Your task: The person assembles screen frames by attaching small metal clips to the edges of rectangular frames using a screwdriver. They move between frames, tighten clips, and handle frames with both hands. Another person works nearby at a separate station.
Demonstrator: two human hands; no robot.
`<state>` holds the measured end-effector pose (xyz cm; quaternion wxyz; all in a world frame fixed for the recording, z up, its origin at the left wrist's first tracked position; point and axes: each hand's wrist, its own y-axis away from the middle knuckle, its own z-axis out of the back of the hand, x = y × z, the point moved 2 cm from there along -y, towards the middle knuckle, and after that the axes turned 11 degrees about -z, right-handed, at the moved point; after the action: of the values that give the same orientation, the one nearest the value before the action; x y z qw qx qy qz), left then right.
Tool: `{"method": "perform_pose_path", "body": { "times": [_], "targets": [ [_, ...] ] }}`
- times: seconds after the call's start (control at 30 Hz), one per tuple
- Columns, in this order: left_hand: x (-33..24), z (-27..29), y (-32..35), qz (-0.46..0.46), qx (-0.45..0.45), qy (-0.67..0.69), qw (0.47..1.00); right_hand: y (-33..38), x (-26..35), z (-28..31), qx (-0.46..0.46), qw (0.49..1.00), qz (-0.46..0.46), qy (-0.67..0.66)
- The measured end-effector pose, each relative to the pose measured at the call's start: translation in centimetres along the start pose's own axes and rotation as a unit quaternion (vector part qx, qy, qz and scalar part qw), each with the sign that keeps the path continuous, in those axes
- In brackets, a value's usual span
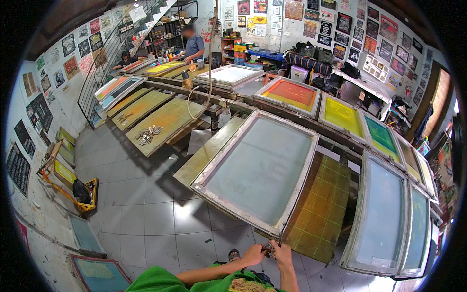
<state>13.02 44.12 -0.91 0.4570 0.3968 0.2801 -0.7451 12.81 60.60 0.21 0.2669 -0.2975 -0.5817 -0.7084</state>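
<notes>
A large silk-screen frame [209, 176] with a pale wooden rim and blue-grey mesh [260, 170] lies in front of me, its near end toward my body. Just below its near corner, my left hand [253, 255] and my right hand [281, 253] come together, both with fingers closed. Between them is a small dark metal piece [266, 247], mostly covered by the fingers, so its exact kind is unclear. My right fingertips are close to the frame's near edge; whether they touch it cannot be told.
A yellow-brown printing board [316, 214] lies right of the frame. More screens [379, 214] stand at the right. Metal pieces [148, 135] lie on a left board. A person [193, 46] stands at the far table. Screens [99, 275] lean at lower left.
</notes>
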Motion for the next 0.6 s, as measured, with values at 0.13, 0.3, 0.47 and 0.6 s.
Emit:
{"method": "perform_pose_path", "body": {
  "times": [0.13,0.3,0.47,0.6],
  "targets": [
    [-4.5,4.1,-0.8,0.121,0.096,0.113,0.982,1.6,1.8,-0.1,-0.032,0.998,0.025,0.039],
    [-6.5,5.6,-0.2,0.168,0.048,0.075,0.982,-0.3,-0.4,-0.6,-0.065,0.997,-0.028,-0.04],
    [-4.4,3.8,-0.2,0.166,0.023,0.046,0.985,1.1,0.7,-1.3,-0.045,0.983,-0.086,-0.157],
    [-0.7,2.0,-0.7,0.075,-0.01,0.019,0.997,1.5,1.1,-1.2,-0.038,0.986,-0.083,-0.139]
  ]
}}
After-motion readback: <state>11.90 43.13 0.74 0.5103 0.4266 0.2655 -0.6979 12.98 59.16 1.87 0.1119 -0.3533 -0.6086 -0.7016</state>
